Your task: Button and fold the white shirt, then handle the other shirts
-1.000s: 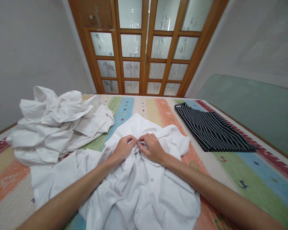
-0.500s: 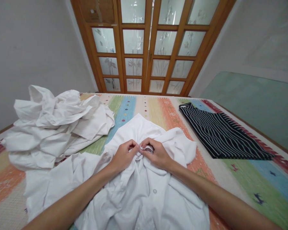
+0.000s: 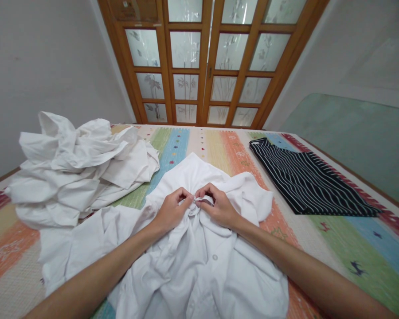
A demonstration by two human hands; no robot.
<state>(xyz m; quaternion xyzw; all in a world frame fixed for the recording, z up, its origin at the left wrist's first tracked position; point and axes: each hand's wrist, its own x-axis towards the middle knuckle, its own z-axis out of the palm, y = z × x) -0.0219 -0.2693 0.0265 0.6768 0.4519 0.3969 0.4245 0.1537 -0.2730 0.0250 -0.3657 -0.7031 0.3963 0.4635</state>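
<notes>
A white button-up shirt (image 3: 199, 261) lies spread and rumpled in front of me, a button showing on its lower part. At its gathered upper middle, my left hand (image 3: 175, 208) pinches the cloth between thumb and fingers. Right beside it, my right hand (image 3: 218, 207) pinches the same spot, with a loop of white fabric showing under its fingers. The fingertips of both hands nearly meet. Whatever small part lies between them is too hidden to make out.
To the left is a heap of crumpled white cloth (image 3: 83, 173). A folded black garment with white stripes (image 3: 312, 181) lies on the right. Everything rests on a colourful striped cover (image 3: 339, 248). Beyond stand wood-framed glass doors (image 3: 204, 73); a pale green panel (image 3: 355, 133) leans at the right wall.
Both hands keep their pinch on the shirt, with only slight finger movement. The whole scene sits a little higher in view. The heap and the striped garment lie as before.
</notes>
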